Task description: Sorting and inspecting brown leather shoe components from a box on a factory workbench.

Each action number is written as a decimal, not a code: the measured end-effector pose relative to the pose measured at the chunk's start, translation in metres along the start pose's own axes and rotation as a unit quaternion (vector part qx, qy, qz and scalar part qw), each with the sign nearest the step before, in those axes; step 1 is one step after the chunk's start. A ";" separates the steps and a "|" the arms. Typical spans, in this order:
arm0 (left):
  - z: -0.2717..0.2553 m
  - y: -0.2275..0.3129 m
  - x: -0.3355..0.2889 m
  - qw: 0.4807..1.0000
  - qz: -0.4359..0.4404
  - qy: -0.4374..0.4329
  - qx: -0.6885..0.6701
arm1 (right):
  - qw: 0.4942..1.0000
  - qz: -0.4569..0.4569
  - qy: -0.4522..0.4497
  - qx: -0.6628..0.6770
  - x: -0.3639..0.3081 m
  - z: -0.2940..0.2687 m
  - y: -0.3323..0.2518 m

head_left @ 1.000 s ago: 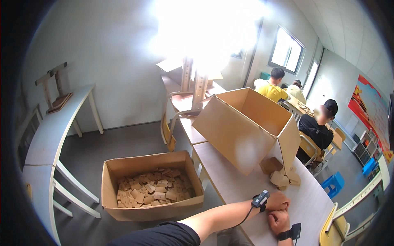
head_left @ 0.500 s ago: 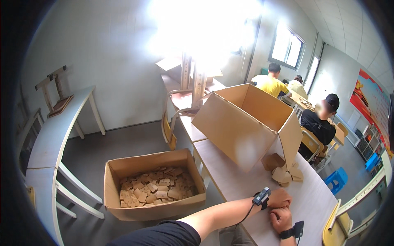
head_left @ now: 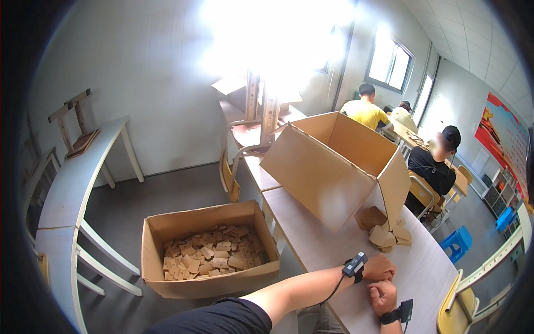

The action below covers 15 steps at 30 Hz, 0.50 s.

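Observation:
On the pale tabletop [head_left: 322, 264] my left hand [head_left: 380, 268] rests with its fingers curled in. Just below it my right hand [head_left: 383, 296] is also closed, its knuckles against or very near the left one. Nothing shows in either hand, though the insides of the fingers are hidden. Beyond the hands lie several folded brown cardboard pieces [head_left: 382, 238]. They sit against an open cardboard box [head_left: 320, 175], which stands tilted on the table with a flap hanging down.
A second open carton [head_left: 208, 288] on the floor at left holds many small cardboard pieces [head_left: 217, 257]. Upturned chairs [head_left: 270, 119] stand on the far table end. Another table [head_left: 58, 203] is at far left. People [head_left: 367, 109] sit beyond; a blue stool [head_left: 457, 244] is at right.
My hands, the boxes and the cardboard pieces stay in place. In the background, the person in yellow has shifted slightly to the left.

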<state>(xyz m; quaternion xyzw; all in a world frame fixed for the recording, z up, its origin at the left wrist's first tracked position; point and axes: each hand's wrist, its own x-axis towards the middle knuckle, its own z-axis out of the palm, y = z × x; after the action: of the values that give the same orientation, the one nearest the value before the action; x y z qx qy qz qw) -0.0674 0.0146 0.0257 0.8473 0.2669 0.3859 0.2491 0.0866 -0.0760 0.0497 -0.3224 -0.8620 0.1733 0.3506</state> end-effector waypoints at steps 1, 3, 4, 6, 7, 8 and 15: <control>0.001 -0.001 0.000 1.000 0.009 0.004 0.004 | 1.000 0.006 0.007 0.014 0.000 0.000 0.000; 0.001 -0.002 -0.001 1.000 0.007 0.003 -0.001 | 0.999 0.009 0.016 0.029 -0.001 0.000 0.000; 0.001 -0.002 -0.001 1.000 0.006 0.001 -0.006 | 0.999 0.013 0.026 0.043 -0.002 -0.001 0.001; -0.003 0.005 -0.001 1.000 -0.004 -0.008 -0.014 | 0.997 0.031 0.036 0.067 -0.003 -0.003 0.001; -0.005 0.009 -0.001 1.000 -0.015 -0.017 -0.021 | 0.994 0.049 0.045 0.090 -0.004 -0.003 0.002; -0.003 0.008 -0.001 0.999 -0.015 -0.018 -0.022 | 0.994 0.050 0.046 0.090 -0.005 -0.003 0.003; -0.001 0.008 -0.002 1.000 -0.020 -0.013 -0.014 | 0.983 0.092 0.069 0.142 -0.008 -0.001 0.004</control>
<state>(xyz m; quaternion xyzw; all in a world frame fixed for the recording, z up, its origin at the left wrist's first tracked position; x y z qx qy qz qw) -0.0676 0.0080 0.0302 0.8432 0.2745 0.3733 0.2724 0.0935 -0.0789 0.0443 -0.3589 -0.7690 0.3027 0.4338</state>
